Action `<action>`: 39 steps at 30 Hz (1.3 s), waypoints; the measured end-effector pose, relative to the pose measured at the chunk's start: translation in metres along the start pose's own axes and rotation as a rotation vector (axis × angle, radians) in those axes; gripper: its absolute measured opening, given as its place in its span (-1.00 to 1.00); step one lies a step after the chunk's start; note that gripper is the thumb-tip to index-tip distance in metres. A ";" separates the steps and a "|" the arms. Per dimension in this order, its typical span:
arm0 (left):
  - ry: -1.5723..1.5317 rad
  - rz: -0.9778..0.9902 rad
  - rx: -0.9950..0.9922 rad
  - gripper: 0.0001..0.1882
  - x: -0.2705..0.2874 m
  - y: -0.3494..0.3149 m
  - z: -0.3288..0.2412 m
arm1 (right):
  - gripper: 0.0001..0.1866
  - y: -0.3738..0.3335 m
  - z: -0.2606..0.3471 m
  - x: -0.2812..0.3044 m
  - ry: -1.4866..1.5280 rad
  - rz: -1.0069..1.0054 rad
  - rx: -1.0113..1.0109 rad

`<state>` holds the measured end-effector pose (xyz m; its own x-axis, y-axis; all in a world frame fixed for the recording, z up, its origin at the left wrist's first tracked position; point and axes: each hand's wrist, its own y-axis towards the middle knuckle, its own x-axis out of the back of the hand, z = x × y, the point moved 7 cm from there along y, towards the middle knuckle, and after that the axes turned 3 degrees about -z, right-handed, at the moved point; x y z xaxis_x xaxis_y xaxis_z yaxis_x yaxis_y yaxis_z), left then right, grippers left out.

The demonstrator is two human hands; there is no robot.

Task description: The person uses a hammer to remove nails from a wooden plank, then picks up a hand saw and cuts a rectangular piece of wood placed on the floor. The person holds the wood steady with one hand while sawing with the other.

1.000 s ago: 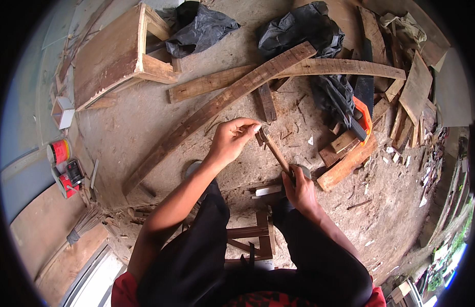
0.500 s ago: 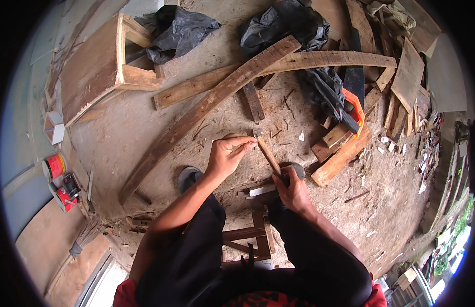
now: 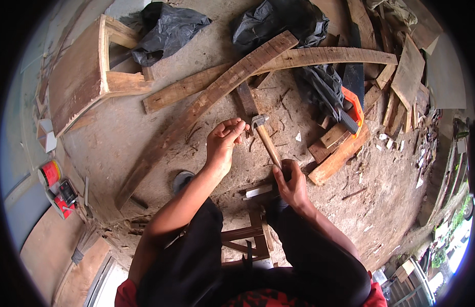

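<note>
R hand (image 3: 291,185) closed round wooden handle of hammer (image 3: 265,140); steel head up near L fingertips. L hand (image 3: 224,140) pinched shut on smth tiny, can't tell what, just left of hammer head. Both over dirt floor (image 3: 145,128). Long curved plank (image 3: 207,102) runs just behind L hand. Orange-handled saw (image 3: 352,100) well right of hammer, on wood offcuts (image 3: 340,148). Black plastic bags (image 3: 171,28) far beyond plank.

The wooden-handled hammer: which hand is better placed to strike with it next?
Right. The right hand already grips the wooden-handled hammer by its handle end, while the left hand pinches something small beside the hammer head, probably steadying it.
</note>
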<state>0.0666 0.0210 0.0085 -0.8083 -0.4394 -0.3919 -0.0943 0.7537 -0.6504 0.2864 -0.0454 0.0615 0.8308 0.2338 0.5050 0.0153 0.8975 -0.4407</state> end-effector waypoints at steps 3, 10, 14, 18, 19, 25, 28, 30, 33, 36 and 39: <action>0.070 0.065 -0.059 -0.85 -0.006 -0.002 0.000 | -0.60 0.001 -0.002 0.003 -0.019 -0.037 -0.027; 0.252 0.173 -0.410 -0.85 -0.027 -0.019 -0.009 | -0.70 -0.005 -0.009 0.006 0.016 -0.124 0.019; 0.685 0.290 -0.743 -0.85 -0.053 -0.027 -0.036 | -0.68 -0.012 -0.021 0.002 0.201 -0.006 -0.104; 0.612 0.296 -0.633 -0.86 -0.052 -0.010 -0.029 | -0.70 -0.014 -0.021 -0.014 0.533 0.108 -0.194; 0.544 0.305 -0.583 -0.86 -0.050 -0.006 -0.026 | -0.70 -0.014 -0.020 -0.016 0.613 0.123 -0.201; 0.085 0.166 -0.095 -0.81 -0.021 0.003 0.004 | -0.67 -0.021 -0.015 -0.021 0.825 0.320 -0.342; 0.089 0.066 0.001 -0.78 -0.010 0.011 0.005 | -0.65 -0.014 -0.009 -0.022 0.763 0.305 -0.319; 0.145 0.008 0.012 -0.76 -0.006 0.012 0.004 | -0.64 -0.010 -0.009 -0.021 0.671 0.274 -0.340; 0.210 0.013 0.025 -0.72 -0.007 0.012 0.002 | -0.63 -0.009 -0.009 -0.019 0.593 0.247 -0.325; 0.320 0.094 -0.016 -0.69 -0.002 0.018 0.006 | -0.63 -0.011 -0.011 -0.018 0.505 0.286 -0.279; 0.517 0.156 -0.088 -0.66 -0.004 0.021 0.006 | -0.62 -0.015 -0.014 -0.021 0.533 0.322 -0.313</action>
<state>0.0714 0.0353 -0.0074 -0.9949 -0.0380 -0.0939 0.0194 0.8388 -0.5441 0.2766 -0.0692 0.0477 0.9795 0.1828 -0.0850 -0.1848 0.6459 -0.7407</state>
